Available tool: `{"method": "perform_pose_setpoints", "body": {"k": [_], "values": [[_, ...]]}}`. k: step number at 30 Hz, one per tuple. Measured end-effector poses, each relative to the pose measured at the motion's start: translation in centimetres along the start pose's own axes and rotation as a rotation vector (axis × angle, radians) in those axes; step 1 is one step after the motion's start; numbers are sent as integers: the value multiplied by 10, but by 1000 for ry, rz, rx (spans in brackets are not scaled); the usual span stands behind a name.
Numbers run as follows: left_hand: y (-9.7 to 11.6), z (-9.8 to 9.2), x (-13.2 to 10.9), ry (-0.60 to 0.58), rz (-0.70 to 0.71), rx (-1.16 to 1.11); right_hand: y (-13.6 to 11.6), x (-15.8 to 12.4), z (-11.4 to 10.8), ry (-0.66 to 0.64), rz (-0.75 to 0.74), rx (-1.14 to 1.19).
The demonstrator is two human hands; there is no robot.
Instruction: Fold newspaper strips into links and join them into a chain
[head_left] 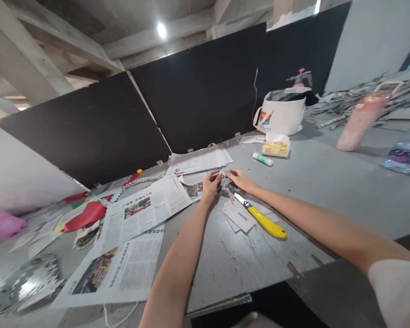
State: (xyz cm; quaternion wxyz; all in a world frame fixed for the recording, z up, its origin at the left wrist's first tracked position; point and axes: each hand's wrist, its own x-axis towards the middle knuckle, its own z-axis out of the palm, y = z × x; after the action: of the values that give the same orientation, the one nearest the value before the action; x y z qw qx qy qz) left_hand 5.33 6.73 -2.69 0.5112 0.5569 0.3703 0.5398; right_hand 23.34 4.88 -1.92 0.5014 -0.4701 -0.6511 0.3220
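My left hand [212, 184] is closed in a pinch around a small whitish piece of paper [222, 173], at the middle of the grey table. Close by on the right, my right hand [239, 179] has its fingertips pressed together at the paper's other side; what they grip is too small to make out. Just below the hands lie several cut paper pieces [241, 217]. A knife with a yellow handle [268, 222] rests partly over them, its blade pointing toward my hands. Printed newspaper sheets [150, 202] spread out left of my left hand.
Behind the hands lie stacked papers [198, 160], a glue stick [262, 159] and a tissue pack [276, 148]. A white bag [282, 114], pink bottle [365, 120] and clear plastic bottle [406, 152] stand to the right. Black panels [205, 86] border the table's back.
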Motion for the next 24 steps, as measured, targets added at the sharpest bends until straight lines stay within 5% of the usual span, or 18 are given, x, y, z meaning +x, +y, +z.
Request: {"method": "perform_pose_setpoints", "body": {"k": [6,16,24], "values": [[1,1,-1,18,60,62,-3,-2,-2,-101,-81,-56],[4,2,-4,-10,101,190,-2,-5,-3,-68,-150,-133],[6,5,-4,-2,54,80,4,-3,-2,-93,-113,-140]]}}
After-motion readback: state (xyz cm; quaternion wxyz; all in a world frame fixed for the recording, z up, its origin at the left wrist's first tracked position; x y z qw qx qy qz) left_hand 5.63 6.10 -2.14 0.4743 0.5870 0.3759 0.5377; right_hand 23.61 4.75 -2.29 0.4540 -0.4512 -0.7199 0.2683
